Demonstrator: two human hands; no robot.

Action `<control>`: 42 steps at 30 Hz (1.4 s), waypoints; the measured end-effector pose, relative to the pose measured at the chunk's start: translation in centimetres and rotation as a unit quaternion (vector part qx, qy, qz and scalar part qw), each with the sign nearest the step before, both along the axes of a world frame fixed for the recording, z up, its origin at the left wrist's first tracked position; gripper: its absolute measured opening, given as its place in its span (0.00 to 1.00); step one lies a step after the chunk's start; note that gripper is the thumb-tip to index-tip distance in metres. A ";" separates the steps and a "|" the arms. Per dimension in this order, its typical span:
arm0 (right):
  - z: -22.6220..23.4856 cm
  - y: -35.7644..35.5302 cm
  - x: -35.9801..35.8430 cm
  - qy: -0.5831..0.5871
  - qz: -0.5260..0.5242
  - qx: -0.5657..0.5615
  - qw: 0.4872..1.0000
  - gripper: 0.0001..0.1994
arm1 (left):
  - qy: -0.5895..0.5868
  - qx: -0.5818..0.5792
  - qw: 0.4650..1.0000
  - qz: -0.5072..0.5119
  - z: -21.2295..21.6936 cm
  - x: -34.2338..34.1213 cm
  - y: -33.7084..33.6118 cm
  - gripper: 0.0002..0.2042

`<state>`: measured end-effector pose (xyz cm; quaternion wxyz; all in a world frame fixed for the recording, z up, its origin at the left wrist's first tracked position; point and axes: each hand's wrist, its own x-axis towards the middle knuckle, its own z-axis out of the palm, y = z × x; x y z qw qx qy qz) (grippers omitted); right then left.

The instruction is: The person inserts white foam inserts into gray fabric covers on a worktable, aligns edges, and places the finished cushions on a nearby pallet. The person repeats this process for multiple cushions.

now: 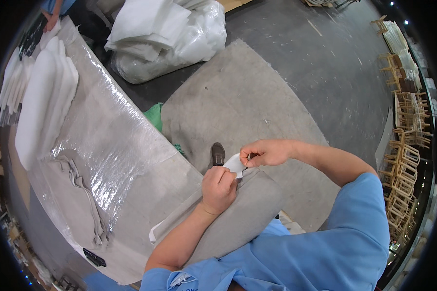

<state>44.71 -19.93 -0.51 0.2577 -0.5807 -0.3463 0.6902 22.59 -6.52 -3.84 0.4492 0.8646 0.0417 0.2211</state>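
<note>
Head view: both hands' fingers (246, 156) pinch soft white foam (234, 165) into a coarse grey fabric cover (247, 206).

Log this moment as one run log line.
left hand: pressing grey fabric cover | right hand: pinching white foam corner | table: plastic-wrapped

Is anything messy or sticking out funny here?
A white foam corner pokes out of the grey fabric cover where the right hand pinches it beside the left hand. On the table, the clear plastic sheet lies wrinkled. Nothing looks spilled or broken.
</note>
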 end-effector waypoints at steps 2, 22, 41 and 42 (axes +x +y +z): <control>-0.8 -0.2 -0.2 0.003 -0.004 0.044 0.999 0.05 | 0.004 0.010 1.000 -0.009 0.0 0.0 0.0 0.14; -3.6 -4.7 -3.8 -0.043 -0.201 0.041 0.978 0.07 | 0.292 -0.094 0.949 -0.069 -0.9 1.9 -0.5 0.17; -12.7 -3.4 -7.7 0.107 -0.502 -0.203 0.834 0.07 | 0.476 -0.118 0.870 -0.048 -5.4 5.3 0.4 0.19; -13.2 -3.5 -8.0 0.135 -0.509 -0.217 0.822 0.06 | 0.478 -0.145 0.865 -0.052 -6.3 5.1 0.6 0.19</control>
